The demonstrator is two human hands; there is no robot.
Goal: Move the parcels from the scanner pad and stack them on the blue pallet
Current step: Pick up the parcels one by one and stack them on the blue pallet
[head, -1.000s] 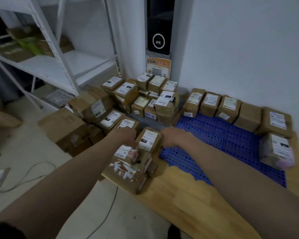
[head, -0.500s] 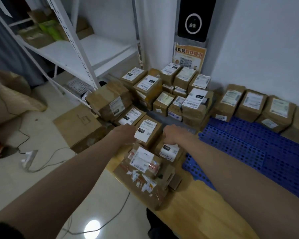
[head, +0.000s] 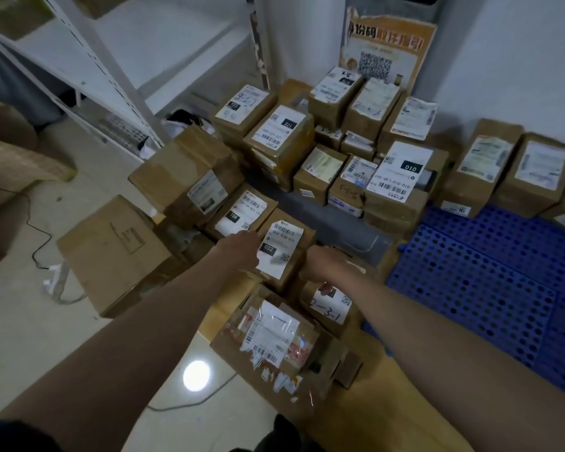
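Note:
A small brown parcel (head: 282,247) with a white "032" label stands among several parcels at the centre. My left hand (head: 242,247) grips its left side and my right hand (head: 323,262) grips its right side. The grey scanner pad (head: 349,230) shows just behind it, with more labelled parcels (head: 395,177) piled on its far part. The blue perforated pallet (head: 490,275) lies to the right, with brown parcels (head: 483,171) lined along the wall at its back edge.
A taped parcel (head: 271,337) and a parcel marked "0-3-1" (head: 331,305) sit on the wooden board (head: 382,409) in front of my hands. Larger cartons (head: 115,252) stand on the floor at left beside a white metal rack (head: 111,79). A cable (head: 36,243) trails across the floor.
The view has closed in on the parcel pile and tilted down. Both hands stay on the sides of the "032" parcel.

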